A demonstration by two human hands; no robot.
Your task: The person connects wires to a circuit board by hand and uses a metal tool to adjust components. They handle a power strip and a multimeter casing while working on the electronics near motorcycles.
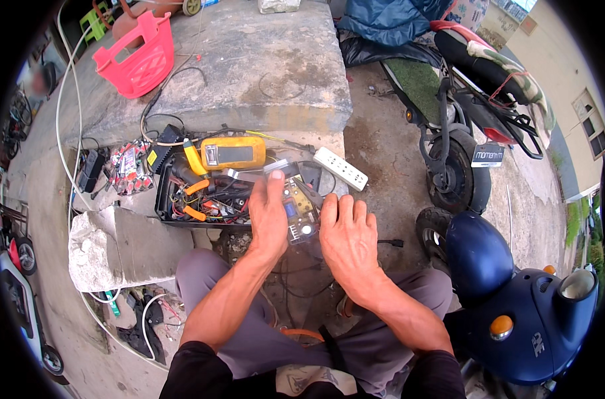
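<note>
In front of my knees, my left hand [269, 216] grips a circuit board [302, 218] by its left edge, with the thumb along the top. The board is tilted and carries a blue part and a round white part. My right hand [349, 233] is at the board's right side, its fingers curled over. A thin dark piece shows by those fingertips, but what they close on is hidden. Just beyond my left hand lies a black open toolbox [216, 225] filled with wires and orange-handled tools [195, 213]. A yellow multimeter [233, 153] rests at its far side.
A white power strip [341, 168] lies beyond my right hand. A concrete block [126, 246] sits at the left. The raised slab [262, 86] bears a pink basket [137, 56]. At the right stand a blue scooter [528, 319] and a parked two-wheeler [452, 169].
</note>
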